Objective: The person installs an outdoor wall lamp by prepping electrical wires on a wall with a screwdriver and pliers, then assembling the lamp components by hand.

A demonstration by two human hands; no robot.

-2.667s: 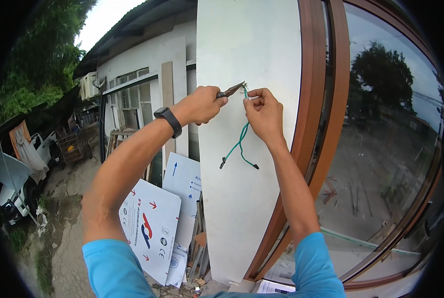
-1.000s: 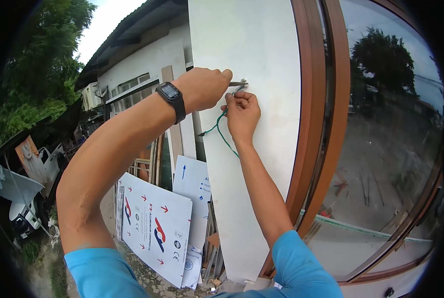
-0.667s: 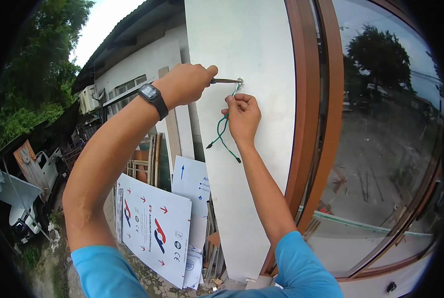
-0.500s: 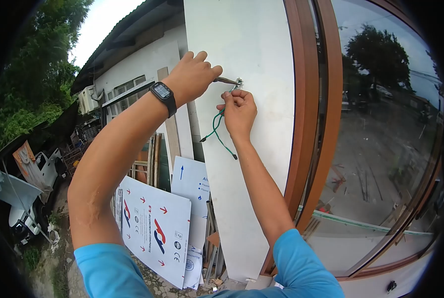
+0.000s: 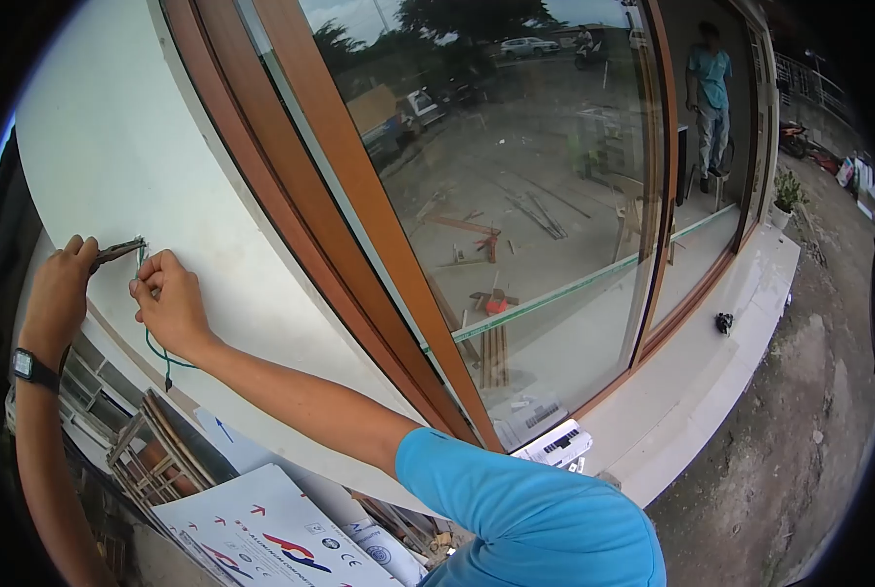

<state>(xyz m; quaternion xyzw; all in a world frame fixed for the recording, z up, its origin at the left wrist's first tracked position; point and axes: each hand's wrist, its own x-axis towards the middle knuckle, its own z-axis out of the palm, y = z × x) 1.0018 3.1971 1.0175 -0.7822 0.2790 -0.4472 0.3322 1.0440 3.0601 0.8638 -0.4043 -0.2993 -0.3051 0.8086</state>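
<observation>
At the left of the head view, my left hand (image 5: 61, 293) is closed around the handles of dark pliers (image 5: 116, 252), with a black watch (image 5: 34, 369) on that wrist. The pliers' tip is at a small hole (image 5: 141, 241) in the white wall panel (image 5: 115, 117). Just below it, my right hand (image 5: 173, 303) pinches a green wire (image 5: 148, 342) that comes from the hole. The wire's loose ends with dark tips hang under the right hand. Whether the jaws grip the wire at the hole is too small to tell.
Wood-framed glass (image 5: 516, 205) stands right of the panel, with a person (image 5: 712, 83) visible in it. A white box-like item (image 5: 555, 445) sits on the ledge (image 5: 692, 362). Printed boards (image 5: 261, 523) and a wooden frame (image 5: 159, 445) lean below the hands.
My view has swung to the right, so the hands and panel now appear farther left and more of the glass shows. Both hands stay at the hole with pliers and wire.
</observation>
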